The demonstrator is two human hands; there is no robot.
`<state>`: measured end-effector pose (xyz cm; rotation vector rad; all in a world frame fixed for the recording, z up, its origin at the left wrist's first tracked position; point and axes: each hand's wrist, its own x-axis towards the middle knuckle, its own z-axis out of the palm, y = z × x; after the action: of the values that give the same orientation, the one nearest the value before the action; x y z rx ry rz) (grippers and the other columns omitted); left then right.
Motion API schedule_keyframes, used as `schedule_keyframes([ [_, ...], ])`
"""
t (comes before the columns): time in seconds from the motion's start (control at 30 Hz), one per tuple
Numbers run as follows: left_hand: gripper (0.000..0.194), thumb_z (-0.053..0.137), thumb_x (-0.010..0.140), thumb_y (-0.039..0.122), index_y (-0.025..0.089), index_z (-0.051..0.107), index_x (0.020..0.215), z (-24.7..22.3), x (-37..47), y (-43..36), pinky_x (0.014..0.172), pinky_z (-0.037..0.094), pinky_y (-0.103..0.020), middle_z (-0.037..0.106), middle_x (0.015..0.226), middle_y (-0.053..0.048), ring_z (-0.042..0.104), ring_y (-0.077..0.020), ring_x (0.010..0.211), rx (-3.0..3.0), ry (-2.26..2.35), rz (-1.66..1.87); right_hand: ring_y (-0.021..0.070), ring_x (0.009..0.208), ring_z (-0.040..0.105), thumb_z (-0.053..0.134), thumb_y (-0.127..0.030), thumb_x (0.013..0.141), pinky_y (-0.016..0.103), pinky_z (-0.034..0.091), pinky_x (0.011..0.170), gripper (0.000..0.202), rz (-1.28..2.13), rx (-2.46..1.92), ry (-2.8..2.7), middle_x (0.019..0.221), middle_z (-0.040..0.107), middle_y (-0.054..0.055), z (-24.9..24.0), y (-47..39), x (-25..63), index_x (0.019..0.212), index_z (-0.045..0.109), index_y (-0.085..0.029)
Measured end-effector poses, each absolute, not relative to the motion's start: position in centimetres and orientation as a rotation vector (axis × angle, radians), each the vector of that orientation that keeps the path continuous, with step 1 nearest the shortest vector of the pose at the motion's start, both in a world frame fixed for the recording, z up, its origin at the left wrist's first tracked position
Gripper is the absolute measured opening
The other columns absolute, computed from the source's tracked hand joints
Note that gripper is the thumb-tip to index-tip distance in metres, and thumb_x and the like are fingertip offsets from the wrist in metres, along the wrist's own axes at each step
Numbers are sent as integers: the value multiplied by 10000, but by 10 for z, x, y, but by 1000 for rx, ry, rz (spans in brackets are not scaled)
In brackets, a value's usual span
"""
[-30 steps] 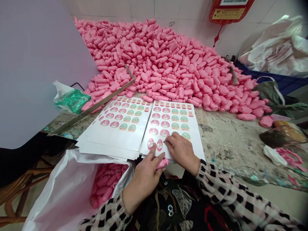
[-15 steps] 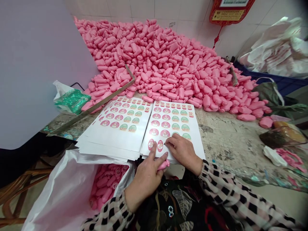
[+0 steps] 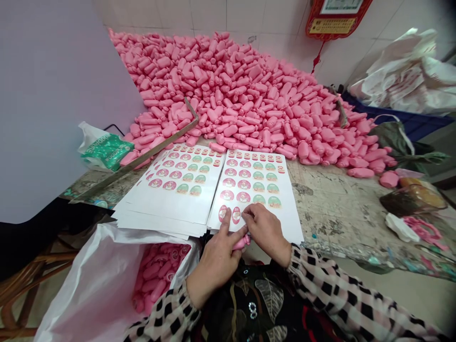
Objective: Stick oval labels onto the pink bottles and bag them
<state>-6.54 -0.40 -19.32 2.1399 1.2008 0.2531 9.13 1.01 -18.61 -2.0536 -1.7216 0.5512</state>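
Observation:
Two stacks of white sticker sheets lie side by side, the left stack (image 3: 167, 209) and the right stack (image 3: 290, 218), printed with pink, green and red labels. My left hand (image 3: 220, 251) holds a small pink bottle (image 3: 239, 243) at the front edge of the right stack, its index finger stretched onto the sheet between two oval pink stickers. Close beside it, my right hand (image 3: 268, 232) has its thumb and fingertips pinched at the edge of the right oval sticker (image 3: 236, 215). Whether the sticker's edge is lifted cannot be made out.
A big heap of pink bottles (image 3: 228, 95) covers the back of the table (image 3: 327, 209). A metal bar (image 3: 142, 156) and green-white bag (image 3: 107, 149) lie left. A white sack (image 3: 89, 280) with bottles stands front left. Right are a brown container (image 3: 413, 199) and pink straps (image 3: 425, 230).
My right hand has shifted slightly left and down, its fingertips now closer to the right oval sticker. My left hand stays nearly in place with the bottle. The view has moved a little.

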Motion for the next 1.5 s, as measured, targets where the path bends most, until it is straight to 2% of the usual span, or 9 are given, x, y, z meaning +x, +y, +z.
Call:
schedule_keyframes([
  [0.17,556,502,846,255,411,342,1355,-195,-65,-5,1011,361,-395,-140,1522,16,343,-292,1304,2132,1219,266,144,696,537,517,-418,839,253,306,589,208,583,-2107,-1699,785,593,-7,-186,17,93,777,605,-240],
  [0.53,507,505,842,283,425,405,1318,-196,-64,-5,1025,344,-411,-122,1522,48,357,-298,1295,2098,1237,289,123,669,513,586,-328,790,252,284,568,159,400,-1945,-1779,750,589,-12,-160,22,94,676,617,-222],
  [0.73,501,533,818,261,388,456,1296,-203,-67,-4,1013,354,-389,-74,1530,13,437,-267,1239,2079,1203,339,130,615,492,653,-439,720,256,339,578,248,825,-1707,-1370,665,584,-9,-183,30,121,676,622,-197],
  [0.83,486,549,808,253,392,488,1269,-199,-73,-7,1026,335,-390,40,1534,15,429,-253,1243,2056,1149,397,114,573,451,704,-441,666,251,342,569,287,1040,-1549,-1159,605,546,-22,-198,32,125,651,600,-174],
  [0.97,410,601,796,315,357,562,1202,-181,-81,-11,1040,305,-364,470,1353,-17,453,-218,1200,1784,1095,557,101,584,436,748,-406,624,242,332,583,288,1142,-1400,-1030,611,531,-33,-201,33,126,643,591,-165],
  [1.07,424,630,771,408,275,574,1170,-164,-79,-7,838,441,-288,639,1004,-47,577,-169,910,1218,1045,670,98,598,436,741,-408,643,243,333,600,283,1187,-1344,-985,636,541,-33,-193,33,129,668,595,-167],
  [1.17,478,457,845,529,214,528,1198,-154,-68,5,605,439,-233,595,782,-46,539,-118,653,652,844,715,98,596,433,740,-408,650,246,336,598,278,1160,-1340,-962,643,546,-33,-176,28,131,672,592,-173],
  [1.37,394,484,838,511,197,568,1060,-151,-36,25,522,414,-209,562,768,-33,527,-106,595,297,687,755,119,642,479,735,-366,676,264,374,622,234,1088,-1303,-1139,667,569,-15,-141,4,119,676,596,-178],
  [1.5,474,458,832,548,166,575,1089,-149,-24,28,499,419,-207,534,715,-22,511,-102,565,377,640,784,130,642,498,719,-366,701,273,390,615,218,1043,-1344,-1210,668,576,-9,-142,-4,117,700,603,-182],
])
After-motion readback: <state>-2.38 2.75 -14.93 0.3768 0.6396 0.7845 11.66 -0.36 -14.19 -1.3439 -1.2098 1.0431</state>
